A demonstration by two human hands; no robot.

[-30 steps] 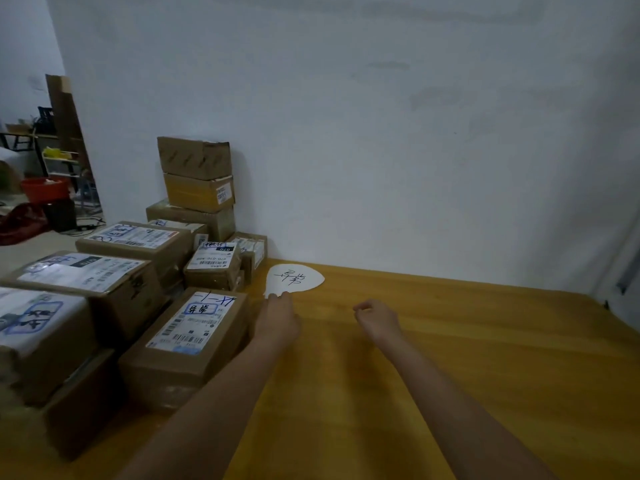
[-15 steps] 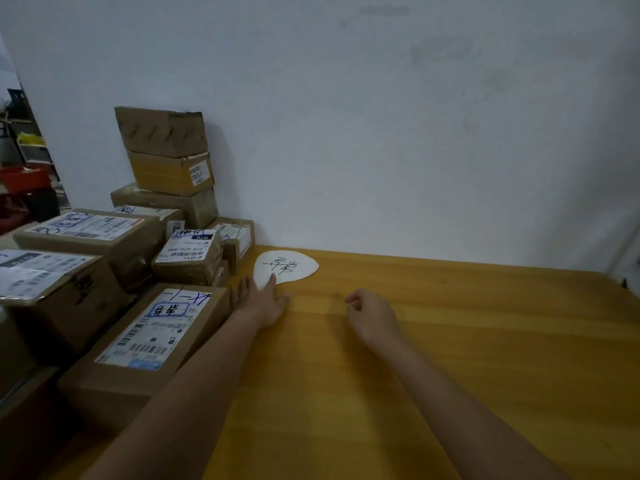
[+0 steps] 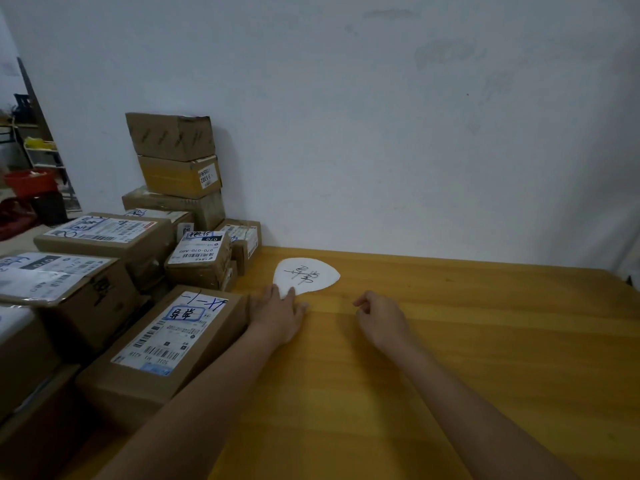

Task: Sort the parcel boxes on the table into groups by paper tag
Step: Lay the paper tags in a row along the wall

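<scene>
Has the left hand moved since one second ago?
No: left hand lies beside the nearest box, fingers on the paper tag, as before.

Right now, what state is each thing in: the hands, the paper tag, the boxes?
left hand: flat, fingers straight, touching the paper tag at its near edge.
right hand: fingers loosely curled, holding nothing.
paper tag: lying flat on the table, writing up.
nearest box: closed, label up, beside the left hand.
stack of boxes: three high, closed.
</scene>
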